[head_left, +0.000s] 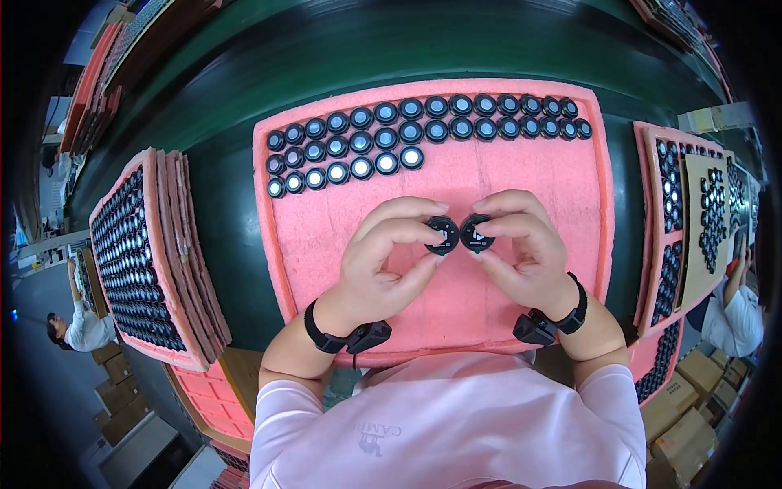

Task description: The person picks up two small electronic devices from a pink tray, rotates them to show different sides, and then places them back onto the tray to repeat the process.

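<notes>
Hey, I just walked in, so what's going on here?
A person's left hand holds one black disc and the right hand a second disc, close side by side above a pink foam tray. Across the tray's far side sit two long rows of similar discs, with a shorter row in front, starting from the left. A left tray stack and a right tray stack flank it.

Grey lettering (377, 429) and 1 animal emblem (371, 445) on pale shirt (497, 416)

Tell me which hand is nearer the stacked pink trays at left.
Left. The left hand is to the right of the stacked pink trays; the right hand is farther right.
</notes>
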Available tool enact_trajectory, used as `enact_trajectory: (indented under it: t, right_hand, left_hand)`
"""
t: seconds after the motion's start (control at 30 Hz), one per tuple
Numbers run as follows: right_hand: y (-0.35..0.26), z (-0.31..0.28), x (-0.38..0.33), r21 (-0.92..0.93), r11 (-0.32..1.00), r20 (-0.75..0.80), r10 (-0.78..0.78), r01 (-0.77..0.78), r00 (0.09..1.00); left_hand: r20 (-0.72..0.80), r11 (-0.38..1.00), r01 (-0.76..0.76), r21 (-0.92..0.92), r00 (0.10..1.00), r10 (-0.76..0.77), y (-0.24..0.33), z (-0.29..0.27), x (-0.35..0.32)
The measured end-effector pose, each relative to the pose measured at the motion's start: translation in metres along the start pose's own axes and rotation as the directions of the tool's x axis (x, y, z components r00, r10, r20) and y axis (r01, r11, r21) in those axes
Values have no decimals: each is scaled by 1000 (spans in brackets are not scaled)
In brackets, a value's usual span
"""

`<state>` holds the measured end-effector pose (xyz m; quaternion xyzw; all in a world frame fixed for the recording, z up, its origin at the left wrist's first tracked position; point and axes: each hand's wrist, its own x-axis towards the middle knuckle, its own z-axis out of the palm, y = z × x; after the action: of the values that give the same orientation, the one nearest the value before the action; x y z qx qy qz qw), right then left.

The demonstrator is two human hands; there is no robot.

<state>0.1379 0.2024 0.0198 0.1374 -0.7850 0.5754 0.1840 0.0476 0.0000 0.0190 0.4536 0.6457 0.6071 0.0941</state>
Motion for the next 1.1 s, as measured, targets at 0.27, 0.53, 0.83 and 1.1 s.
enact_trajectory:
  t: [0.27,0.53,0.83,1.1]
  right_hand:
    - [-3,-3,3,-38,999,40,-30,31,999]
    - [2,3,-2,257,961,-32,114,-103,993]
    - [4,4,0,167,986,-12,6,-4,1000]
    - [-1,4,-1,28,999,-29,40,-40,999]
  left_hand:
    - [-145,993,72,-94,986,-86,4,7,2]
    - [-90,981,178,-75,979,-184,6,6,2]
    - [-74,990,143,19,987,-141,8,2,3]
    - [-57,953,191,-233,976,-210,0,6,-2]
